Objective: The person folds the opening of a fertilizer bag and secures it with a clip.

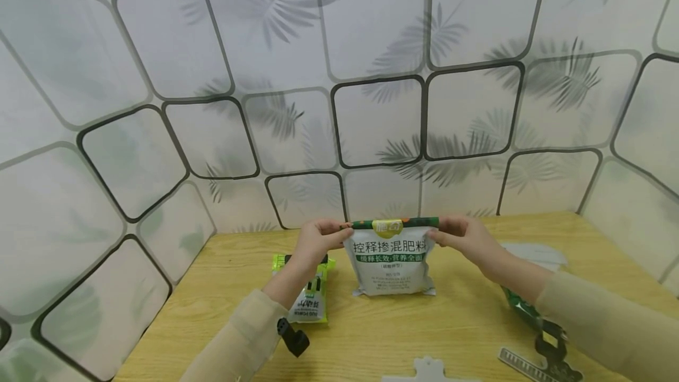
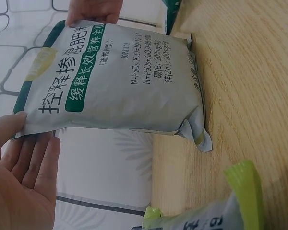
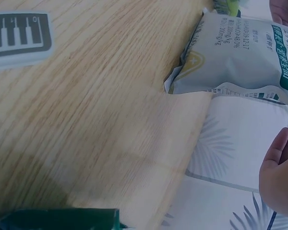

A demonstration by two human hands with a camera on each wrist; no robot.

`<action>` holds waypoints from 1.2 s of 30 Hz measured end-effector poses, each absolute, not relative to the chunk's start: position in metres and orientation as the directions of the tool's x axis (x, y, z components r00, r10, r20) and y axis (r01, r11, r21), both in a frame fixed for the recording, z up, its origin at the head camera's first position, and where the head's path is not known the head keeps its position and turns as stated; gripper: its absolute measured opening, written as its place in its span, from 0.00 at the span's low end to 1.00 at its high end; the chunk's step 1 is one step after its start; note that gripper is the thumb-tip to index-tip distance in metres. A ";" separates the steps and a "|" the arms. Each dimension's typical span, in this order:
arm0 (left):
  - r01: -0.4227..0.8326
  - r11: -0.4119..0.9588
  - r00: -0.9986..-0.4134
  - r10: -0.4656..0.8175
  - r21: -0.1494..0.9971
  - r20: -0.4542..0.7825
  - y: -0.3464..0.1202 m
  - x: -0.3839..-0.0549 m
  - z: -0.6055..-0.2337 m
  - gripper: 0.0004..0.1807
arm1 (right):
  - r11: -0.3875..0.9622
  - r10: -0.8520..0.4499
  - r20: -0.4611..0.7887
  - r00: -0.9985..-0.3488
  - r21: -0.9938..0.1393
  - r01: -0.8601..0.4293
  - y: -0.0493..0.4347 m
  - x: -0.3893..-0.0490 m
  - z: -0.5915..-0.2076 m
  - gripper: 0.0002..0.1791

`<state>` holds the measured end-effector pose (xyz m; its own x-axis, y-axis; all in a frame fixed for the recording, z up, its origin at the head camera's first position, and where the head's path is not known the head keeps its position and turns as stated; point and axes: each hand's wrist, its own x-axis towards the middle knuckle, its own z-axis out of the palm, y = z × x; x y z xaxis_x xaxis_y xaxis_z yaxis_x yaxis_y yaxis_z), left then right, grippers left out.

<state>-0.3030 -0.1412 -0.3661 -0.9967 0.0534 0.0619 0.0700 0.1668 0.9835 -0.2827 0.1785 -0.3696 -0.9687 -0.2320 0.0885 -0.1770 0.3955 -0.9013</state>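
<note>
A white fertilizer bag [image 1: 394,276] with a green top band and a yellow oval stands upright between the two hands, its printed face toward the head camera. The left hand [image 1: 312,247] pinches the bag's top left corner between thumb and fingers, the other fingers extended behind it in the left wrist view. At the top right corner the right hand [image 1: 469,241] grips with thumb in front and fingers behind. The bag's bottom edge is at the wooden table [image 1: 371,335]; whether it bears weight there I cannot tell. In the right wrist view the bag [image 3: 235,57] appears partly cut off.
A yellow-green packet [image 1: 314,305] lies left of the bag, partly behind the left forearm. Under the right forearm lies a green and white packet [image 1: 533,252]. A piano-key patterned strip [image 1: 522,364] and a white notched piece [image 1: 429,370] sit near the front. A patterned wall covering [image 1: 379,122] stands behind.
</note>
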 end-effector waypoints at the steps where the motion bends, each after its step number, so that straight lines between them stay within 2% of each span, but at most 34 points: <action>1: 0.069 0.165 -0.997 0.054 0.984 0.061 -0.141 -0.303 -0.366 0.04 | 0.396 -0.238 0.091 -0.967 -0.900 -0.182 0.180 -0.282 -0.370 0.20; 15: 0.065 0.166 -0.997 0.053 0.984 0.057 -0.141 -0.301 -0.367 0.05 | 0.300 -0.331 0.100 -0.938 -0.932 -0.205 0.190 -0.277 -0.379 0.26; 24: 0.070 0.165 -0.997 0.056 0.984 0.062 -0.142 -0.302 -0.367 0.05 | 0.262 -0.397 0.118 -0.910 -0.936 -0.235 0.198 -0.270 -0.385 0.26; 30: 0.071 0.165 -0.996 0.058 0.984 0.062 -0.142 -0.301 -0.367 0.04 | 0.240 -0.438 0.086 -0.895 -0.948 -0.208 0.200 -0.267 -0.392 0.24; 36: 0.070 0.161 -0.997 0.054 0.984 0.062 -0.141 -0.302 -0.366 0.05 | 0.224 -0.476 0.053 -0.878 -0.958 -0.179 0.200 -0.263 -0.394 0.26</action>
